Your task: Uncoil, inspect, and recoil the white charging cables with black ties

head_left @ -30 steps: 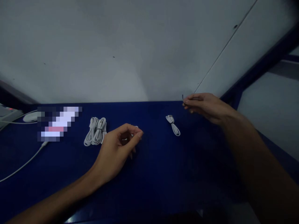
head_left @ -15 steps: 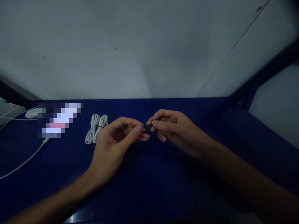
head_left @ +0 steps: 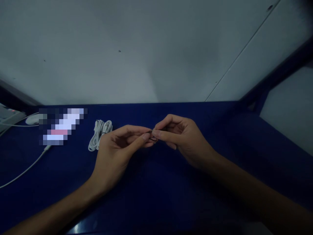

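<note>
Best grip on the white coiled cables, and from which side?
I'd pinch the white coiled cables across the middle, around the dark tie that gathers the loops; come from above and left, since the left hand hides their near right end.

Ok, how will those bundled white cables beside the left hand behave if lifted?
The bundled white cables are probably fairly floppy, given their thin, looped strands. The dark tie around the bundle nearer the left hand should help keep its loops together. They seem unlikely to roll, lying fairly flat on the blue tabletop.
</note>
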Tool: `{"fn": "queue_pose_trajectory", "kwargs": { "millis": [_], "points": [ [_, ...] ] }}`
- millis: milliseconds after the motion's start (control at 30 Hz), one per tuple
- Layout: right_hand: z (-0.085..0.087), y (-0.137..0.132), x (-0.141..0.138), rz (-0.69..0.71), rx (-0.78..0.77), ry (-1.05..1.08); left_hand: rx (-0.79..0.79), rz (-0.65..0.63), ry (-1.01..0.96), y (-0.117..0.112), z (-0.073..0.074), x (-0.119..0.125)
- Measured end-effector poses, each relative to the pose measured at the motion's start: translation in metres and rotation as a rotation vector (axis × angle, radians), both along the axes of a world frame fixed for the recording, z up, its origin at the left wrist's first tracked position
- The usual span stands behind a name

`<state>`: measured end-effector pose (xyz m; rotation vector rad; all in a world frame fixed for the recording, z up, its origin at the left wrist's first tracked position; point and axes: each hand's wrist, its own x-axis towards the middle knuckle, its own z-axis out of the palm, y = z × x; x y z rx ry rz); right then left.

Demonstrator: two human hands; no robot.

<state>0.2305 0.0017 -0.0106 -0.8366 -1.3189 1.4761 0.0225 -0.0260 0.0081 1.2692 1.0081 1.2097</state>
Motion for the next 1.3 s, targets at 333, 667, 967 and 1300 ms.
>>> {"fn": "queue_pose_trajectory", "kwargs": {
  "millis": [333, 667, 967, 1300],
  "points": [
    [0.003, -0.002, -0.003, -0.096, 0.103, -0.069, 0.020, -0.001, 0.025, 0.003, -0.005, -0.002],
    [-0.005, -0.003, -0.003, -0.034, -0.051, 0.088, 0.012, -0.032, 0.001, 0.004, -0.005, -0.003],
    [0.002, -0.008, -0.007, -0.122, 0.033, -0.077, -0.005, -0.016, 0.006, 0.004, -0.005, -0.001],
    [0.009, -0.010, -0.006, 0.016, -0.028, -0.108, 0.277, 0.074, 0.232, -0.002, -0.008, -0.003]
  ]
}}
